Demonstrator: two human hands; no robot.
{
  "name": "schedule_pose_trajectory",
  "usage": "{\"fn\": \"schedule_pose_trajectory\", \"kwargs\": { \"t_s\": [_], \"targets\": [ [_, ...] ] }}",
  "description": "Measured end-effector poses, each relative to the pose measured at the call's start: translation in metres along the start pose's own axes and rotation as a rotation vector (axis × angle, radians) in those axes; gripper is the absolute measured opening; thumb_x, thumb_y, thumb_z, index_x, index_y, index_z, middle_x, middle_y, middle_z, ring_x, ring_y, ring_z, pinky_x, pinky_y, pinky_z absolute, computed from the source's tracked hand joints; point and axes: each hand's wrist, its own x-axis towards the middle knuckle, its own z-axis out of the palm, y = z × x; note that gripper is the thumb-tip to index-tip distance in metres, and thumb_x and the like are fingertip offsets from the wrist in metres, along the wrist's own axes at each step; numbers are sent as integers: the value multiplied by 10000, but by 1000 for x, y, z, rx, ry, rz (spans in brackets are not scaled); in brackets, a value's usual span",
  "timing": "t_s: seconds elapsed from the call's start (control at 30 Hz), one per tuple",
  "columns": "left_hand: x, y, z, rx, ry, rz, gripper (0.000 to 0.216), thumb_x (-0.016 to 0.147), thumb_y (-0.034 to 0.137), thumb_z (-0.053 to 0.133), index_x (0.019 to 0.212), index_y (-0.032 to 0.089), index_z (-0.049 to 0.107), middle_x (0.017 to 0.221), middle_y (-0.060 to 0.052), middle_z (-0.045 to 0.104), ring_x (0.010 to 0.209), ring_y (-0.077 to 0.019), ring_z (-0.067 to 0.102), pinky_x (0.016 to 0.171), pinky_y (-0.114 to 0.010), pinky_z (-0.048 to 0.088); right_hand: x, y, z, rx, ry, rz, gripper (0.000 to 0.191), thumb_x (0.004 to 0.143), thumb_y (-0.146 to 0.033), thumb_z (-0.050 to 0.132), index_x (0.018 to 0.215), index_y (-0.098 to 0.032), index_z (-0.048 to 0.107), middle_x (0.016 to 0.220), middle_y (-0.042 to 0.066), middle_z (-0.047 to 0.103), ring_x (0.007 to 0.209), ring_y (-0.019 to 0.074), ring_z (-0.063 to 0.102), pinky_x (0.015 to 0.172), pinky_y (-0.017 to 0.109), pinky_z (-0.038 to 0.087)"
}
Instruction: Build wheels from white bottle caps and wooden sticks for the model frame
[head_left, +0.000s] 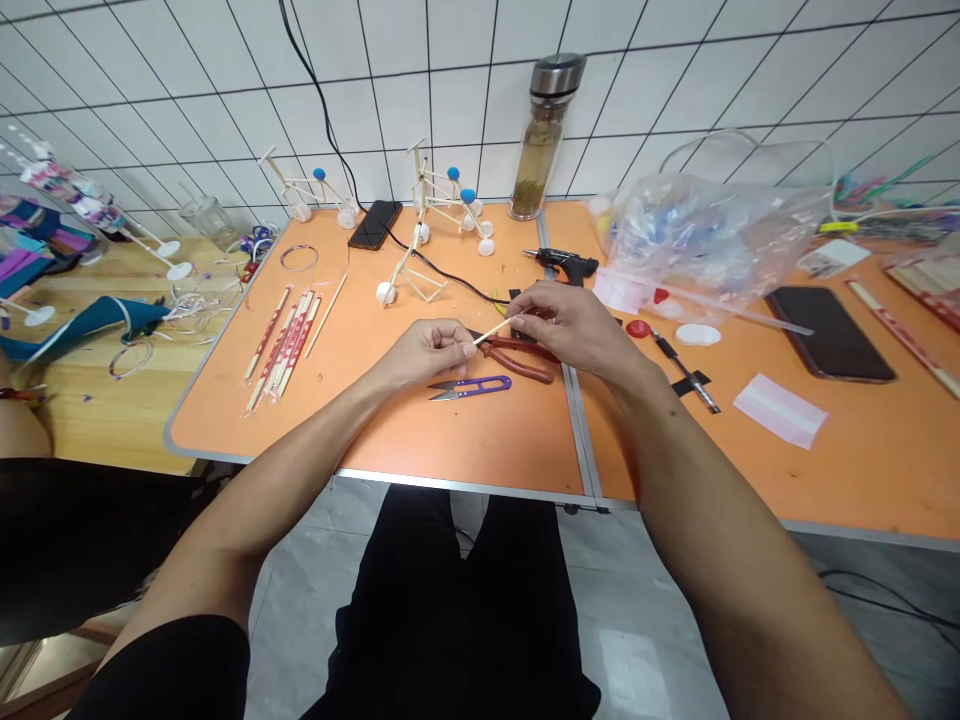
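Observation:
A short piece of thin wooden stick (493, 331) is stretched between my hands over the orange table. My left hand (431, 352) pinches its lower left end. My right hand (559, 325) grips the other end with thumb and fingers, hiding that tip. Beneath and beside my right hand lie red-handled pliers (525, 368), their jaws partly covered. Purple thread snips (472, 387) rest just in front of my hands. Behind my right hand is a black glue gun (566, 266). A wooden stick frame with a white wheel (385, 293) lies beyond my left hand.
Wrapped chopsticks (289, 345) lie at left, near a bare chopstick (326, 315). Behind stand stick models with blue balls (454, 174), a phone (375, 224) and a glass tea bottle (538, 150). At right are a plastic bag (705, 230) and another phone (831, 333). Someone's arm (22, 425) shows far left.

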Motion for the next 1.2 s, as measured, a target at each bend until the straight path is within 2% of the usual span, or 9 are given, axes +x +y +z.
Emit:
{"fn": "schedule_pose_trajectory", "kwargs": {
  "t_s": [0.17,0.3,0.43,0.53,0.7,0.83,1.0,1.2],
  "targets": [
    [-1,1,0,-51,-97,-8,588,822,704,982,879,180,721,683,-11,725,520,-78,520,523,-231,378,1,0,0,39,-28,-71,125,971,-296,717,942,-240,825,987,73,798,880,245,688,824,398,495],
    [-2,5,1,-70,-201,-14,565,803,653,1023,889,168,747,721,-19,742,569,-82,569,554,-230,420,1,-4,1,77,-98,-126,177,1004,-371,727,943,-239,829,978,76,792,891,249,686,842,399,489],
    [-4,10,3,-97,-207,-3,597,739,665,1060,904,163,782,740,-18,735,623,-100,620,619,-252,481,1,-6,3,130,-147,-135,214,1046,-411,720,966,-239,821,996,67,789,889,237,695,849,393,487],
    [-5,13,4,-93,-216,-17,606,762,688,1037,955,166,798,726,-17,737,592,-94,589,593,-253,460,1,-6,2,138,-142,-139,213,1051,-413,726,974,-242,826,985,59,787,878,230,691,828,383,482],
    [-6,11,5,-70,-185,-46,541,848,646,991,985,167,780,741,-26,756,567,-82,569,544,-238,417,1,-2,-1,93,-86,-151,194,1032,-396,764,959,-244,858,968,68,794,895,244,689,814,389,475],
    [-4,5,2,-55,-175,-75,441,879,548,978,939,164,769,729,-46,770,558,-90,593,519,-237,400,1,-2,0,65,-64,-157,177,1026,-385,784,947,-251,870,939,66,781,886,251,678,823,401,480],
    [-2,4,4,-59,-124,-115,363,883,465,950,860,172,737,675,-47,763,486,-74,535,474,-233,348,1,-2,3,50,-43,-174,161,1016,-378,810,935,-253,872,906,57,751,850,236,655,789,386,468],
    [-2,3,6,-17,-49,-143,401,898,490,926,789,182,693,618,-37,738,441,-63,473,464,-232,300,2,1,7,44,-20,-181,145,1002,-354,818,921,-245,869,897,56,756,849,231,655,783,379,461]
  ]
}}
